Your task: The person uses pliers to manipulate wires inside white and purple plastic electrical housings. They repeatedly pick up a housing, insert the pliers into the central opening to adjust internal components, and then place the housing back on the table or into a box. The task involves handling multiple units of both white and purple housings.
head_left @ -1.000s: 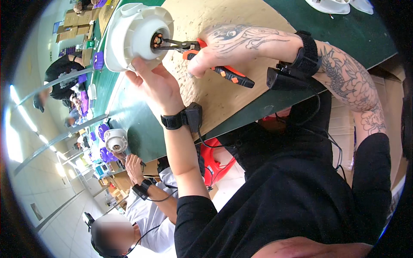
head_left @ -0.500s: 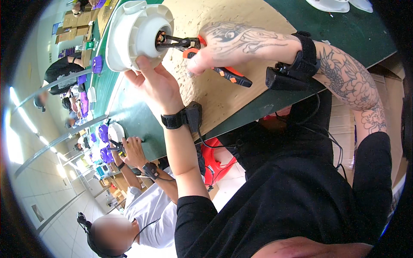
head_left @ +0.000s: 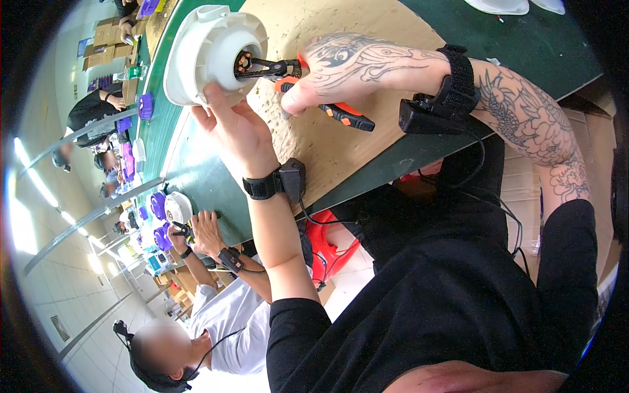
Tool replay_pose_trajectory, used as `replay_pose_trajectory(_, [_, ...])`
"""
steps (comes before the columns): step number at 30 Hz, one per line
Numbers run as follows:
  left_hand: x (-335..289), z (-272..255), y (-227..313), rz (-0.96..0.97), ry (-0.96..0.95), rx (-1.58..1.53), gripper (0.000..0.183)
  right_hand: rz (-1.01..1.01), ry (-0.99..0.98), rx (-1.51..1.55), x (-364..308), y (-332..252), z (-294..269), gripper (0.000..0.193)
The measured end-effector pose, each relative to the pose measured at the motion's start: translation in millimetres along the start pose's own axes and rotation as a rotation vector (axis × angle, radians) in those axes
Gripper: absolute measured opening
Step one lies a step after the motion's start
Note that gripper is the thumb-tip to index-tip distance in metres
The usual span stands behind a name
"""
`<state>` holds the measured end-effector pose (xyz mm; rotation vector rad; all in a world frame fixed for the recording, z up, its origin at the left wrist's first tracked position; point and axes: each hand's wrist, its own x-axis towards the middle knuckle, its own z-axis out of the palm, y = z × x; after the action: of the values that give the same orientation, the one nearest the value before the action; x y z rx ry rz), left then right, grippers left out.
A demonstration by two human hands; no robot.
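A white round plastic housing [head_left: 188,57] with a ribbed flange is tilted toward me above the board. My left hand [head_left: 239,136] is closed on its near edge, thumb on the outside and fingers underneath. In its round opening sits a dark core [head_left: 243,63] with several small copper-coloured parts. My right hand [head_left: 344,69] grips pliers [head_left: 345,115] with black and orange handles. Their black jaws reach into the opening beside the core; whether the tips clamp anything is too small to tell.
Under my hands lies a worn tan board [head_left: 393,78] on a green table [head_left: 531,59]. White plastic pieces [head_left: 501,5] rest at the far right. To my left a co-worker [head_left: 232,324] handles a tool beside a white part [head_left: 177,207] and purple parts [head_left: 158,205]. Cables hang from my wrist straps.
The housing has shifted slightly right and down, and more of the copper-coloured parts shows. My right hand and the pliers have moved a little left. Both grips stay the same.
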<state>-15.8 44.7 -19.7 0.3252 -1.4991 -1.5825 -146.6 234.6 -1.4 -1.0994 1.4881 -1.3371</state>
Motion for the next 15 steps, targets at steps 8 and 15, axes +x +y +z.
replay_pose_trajectory(8, [14,-4,3,0.140,0.089,0.105,0.042,0.126,0.022,-0.264,9,-16,0,0.059])
replay_pose_trajectory(15, [13,-23,-7,-0.233,-0.033,-0.041,0.065,0.188,0.001,-0.292,14,-16,7,0.059])
